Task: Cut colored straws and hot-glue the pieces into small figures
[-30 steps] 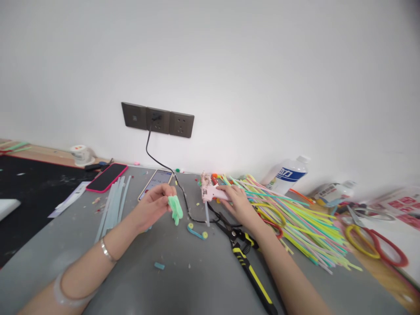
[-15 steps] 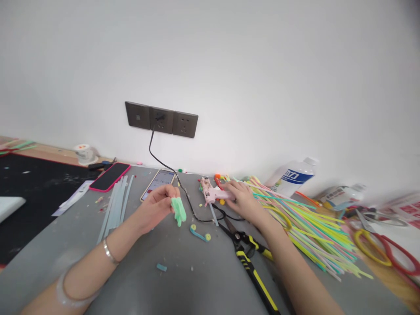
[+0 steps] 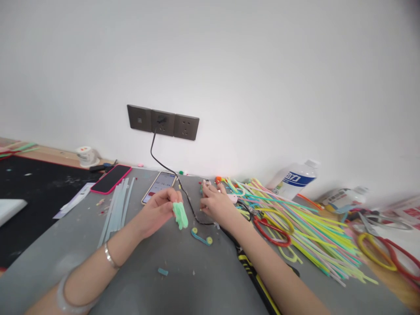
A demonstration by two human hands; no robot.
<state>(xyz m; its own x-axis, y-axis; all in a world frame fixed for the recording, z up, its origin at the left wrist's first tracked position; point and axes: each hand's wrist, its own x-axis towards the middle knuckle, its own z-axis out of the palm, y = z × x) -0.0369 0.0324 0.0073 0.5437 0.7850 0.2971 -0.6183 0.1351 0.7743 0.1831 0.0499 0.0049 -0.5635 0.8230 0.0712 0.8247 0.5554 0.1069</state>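
Note:
My left hand (image 3: 160,209) is closed, pinching a folded light-green pipe-cleaner piece (image 3: 180,215) above the grey mat. My right hand (image 3: 218,203) reaches over a pink glue gun (image 3: 232,198), its fingers curled round the gun's body; most of the gun is hidden beneath it. A black cord (image 3: 188,199) runs from the wall socket to beside this hand. Just below my hands lies a small blue piece with curled yellow ends (image 3: 201,236). Under my right forearm are partly covered black-and-yellow pruning shears (image 3: 251,267).
Clear glue sticks (image 3: 116,205), a timer phone (image 3: 160,183) and a pink-cased phone (image 3: 111,179) lie left. Many coloured pipe cleaners (image 3: 315,232) spread right, with red-and-yellow scissors (image 3: 274,238) among them. A white bottle (image 3: 293,179) leans at the wall. A blue scrap (image 3: 162,271) lies in front.
My right hand has shifted left from the glue gun's handle to over its body. The red-and-yellow scissors among the pipe cleaners now show more. My left hand keeps its pinch.

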